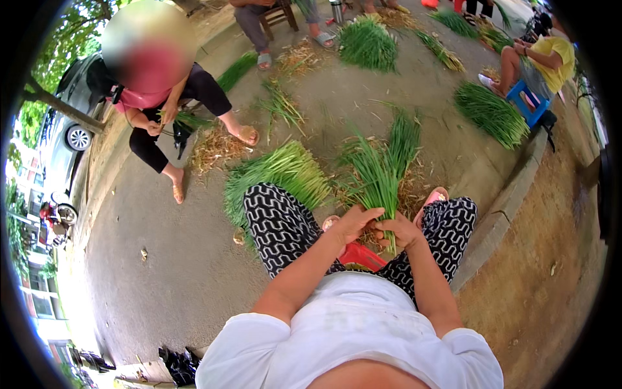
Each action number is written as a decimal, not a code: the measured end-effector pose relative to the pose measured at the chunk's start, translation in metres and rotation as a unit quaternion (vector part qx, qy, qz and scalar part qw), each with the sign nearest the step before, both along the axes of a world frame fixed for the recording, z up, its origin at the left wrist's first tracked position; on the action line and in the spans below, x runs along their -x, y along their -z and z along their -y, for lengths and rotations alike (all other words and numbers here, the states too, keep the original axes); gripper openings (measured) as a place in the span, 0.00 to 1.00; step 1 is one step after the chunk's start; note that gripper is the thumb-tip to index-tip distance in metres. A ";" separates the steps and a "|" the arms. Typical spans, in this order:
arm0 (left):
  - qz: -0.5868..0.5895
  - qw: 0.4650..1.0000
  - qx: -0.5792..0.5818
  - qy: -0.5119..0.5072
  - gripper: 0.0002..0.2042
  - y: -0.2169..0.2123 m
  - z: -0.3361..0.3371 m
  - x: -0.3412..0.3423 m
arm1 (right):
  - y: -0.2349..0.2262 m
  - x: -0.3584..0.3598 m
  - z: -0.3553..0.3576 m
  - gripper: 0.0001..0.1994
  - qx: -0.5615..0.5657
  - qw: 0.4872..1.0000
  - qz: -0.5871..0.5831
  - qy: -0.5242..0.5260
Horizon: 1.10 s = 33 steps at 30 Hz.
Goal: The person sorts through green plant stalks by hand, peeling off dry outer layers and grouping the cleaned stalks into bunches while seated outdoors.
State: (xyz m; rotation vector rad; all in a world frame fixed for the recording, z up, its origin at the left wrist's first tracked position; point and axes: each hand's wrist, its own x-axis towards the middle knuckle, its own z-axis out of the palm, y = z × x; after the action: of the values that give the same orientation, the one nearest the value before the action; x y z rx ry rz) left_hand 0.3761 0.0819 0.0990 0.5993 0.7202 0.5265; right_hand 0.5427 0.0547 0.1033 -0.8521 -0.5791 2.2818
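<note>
Between my knees I hold a bunch of long green chives (381, 181), leaves pointing away from me and stem ends toward my lap. My left hand (355, 222) is closed at the left side of the stems, its thumb lying across them. My right hand (403, 232) is closed round the lower stems from the right. Some fingers of both hands are hidden behind the stems. Dry brown trimmings (414, 194) lie on the ground under the bunch. Left of it, beyond my left knee, is a large pile of chives (278, 175) with its pale ends toward the right.
A red plastic seat (363, 257) shows below my hands. At the left a seated person (155, 97) handles chives. Another person in yellow (547, 55) sits on a blue stool (528, 104). More chive piles (492, 113) lie ahead. A stone kerb (502, 214) runs along the right.
</note>
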 end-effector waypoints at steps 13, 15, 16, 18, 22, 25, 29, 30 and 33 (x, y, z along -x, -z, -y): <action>0.051 0.998 0.021 0.005 0.21 -0.026 -0.012 -0.010 | 0.007 0.001 0.002 0.06 0.010 0.996 0.023 -0.081; 0.068 0.997 0.009 -0.018 0.21 -0.020 -0.012 -0.012 | 0.011 0.002 0.002 0.07 0.009 0.996 0.023 -0.084; 0.077 0.997 0.003 -0.028 0.21 -0.020 -0.012 -0.014 | 0.008 0.003 0.002 0.07 -0.001 0.996 0.026 -0.082; 0.082 0.995 0.015 -0.050 0.20 -0.024 -0.012 -0.015 | 0.000 0.004 0.002 0.08 -0.022 0.996 0.034 -0.080; 0.098 0.992 0.032 -0.076 0.19 -0.027 -0.019 -0.013 | -0.005 0.003 0.000 0.10 -0.038 0.991 0.068 -0.107; 0.146 0.983 0.038 -0.109 0.13 -0.024 -0.029 -0.013 | 0.002 0.007 0.001 0.11 -0.060 0.984 0.109 -0.131; 0.134 0.982 0.039 -0.127 0.10 -0.031 -0.030 -0.015 | 0.003 0.009 0.001 0.11 -0.061 0.984 0.107 -0.128; 0.132 0.982 0.037 -0.127 0.11 -0.031 -0.031 -0.015 | 0.002 0.009 0.001 0.11 -0.052 0.986 0.100 -0.125; 0.177 0.975 0.023 -0.133 0.13 -0.019 -0.034 -0.012 | 0.002 0.011 0.004 0.10 -0.034 0.992 0.068 -0.100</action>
State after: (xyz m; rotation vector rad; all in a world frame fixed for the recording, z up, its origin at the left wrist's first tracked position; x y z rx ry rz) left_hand 0.3879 0.1156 0.1180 0.3510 0.4725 0.8396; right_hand 0.5314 0.0509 0.1010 -0.9587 -0.8319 2.3792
